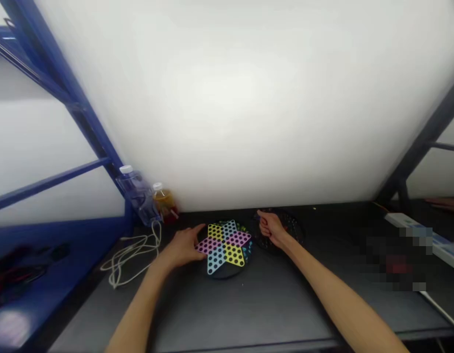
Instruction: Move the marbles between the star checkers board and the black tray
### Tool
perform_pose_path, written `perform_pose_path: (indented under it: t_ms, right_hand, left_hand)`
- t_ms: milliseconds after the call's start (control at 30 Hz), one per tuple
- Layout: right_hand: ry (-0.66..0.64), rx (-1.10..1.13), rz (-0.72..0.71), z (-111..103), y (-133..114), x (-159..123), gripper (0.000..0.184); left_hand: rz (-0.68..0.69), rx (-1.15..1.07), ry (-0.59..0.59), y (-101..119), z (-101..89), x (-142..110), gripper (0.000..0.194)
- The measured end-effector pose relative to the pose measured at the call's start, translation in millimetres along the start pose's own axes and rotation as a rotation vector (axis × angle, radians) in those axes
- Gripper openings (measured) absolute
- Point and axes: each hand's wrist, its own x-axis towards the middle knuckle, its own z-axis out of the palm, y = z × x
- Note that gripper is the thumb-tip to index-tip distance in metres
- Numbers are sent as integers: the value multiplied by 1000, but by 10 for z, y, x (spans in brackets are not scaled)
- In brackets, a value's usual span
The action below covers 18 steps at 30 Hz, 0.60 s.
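Left hand (184, 246) reaches forward, grip loosely open, resting against the edge of one star-shaped Chinese checkers board (227, 247) on the worktop (241, 306). Right hand (271, 230), half curled, sits over one round tray of marbles (291, 230); whether its grip holds a marble is impossible to tell.

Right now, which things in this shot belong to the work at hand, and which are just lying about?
At hand:
left hand on the star-shaped Chinese checkers board
right hand over the dark round tray

Lying about:
plastic water bottle
amber drink bottle
white cable
power strip
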Motion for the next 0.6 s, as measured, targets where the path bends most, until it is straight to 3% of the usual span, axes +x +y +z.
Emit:
perform_pose_path:
  t_ms: [233,367,500,600]
  right_hand:
    - [17,-4,-11,17,-28,-13,49]
    - [24,-3,-8,18,-30,-21,49]
    - [17,1,-15,24,-33,-25,48]
    - [16,20,-16,24,-27,-24,49]
  left_hand:
    - [-8,50,20,184,105,-74,91]
    - [68,-121,31,288,182,-63,91]
    - [112,-384,-54,415,170,-78,83]
    - [99,-462,-74,463,148,-91,76]
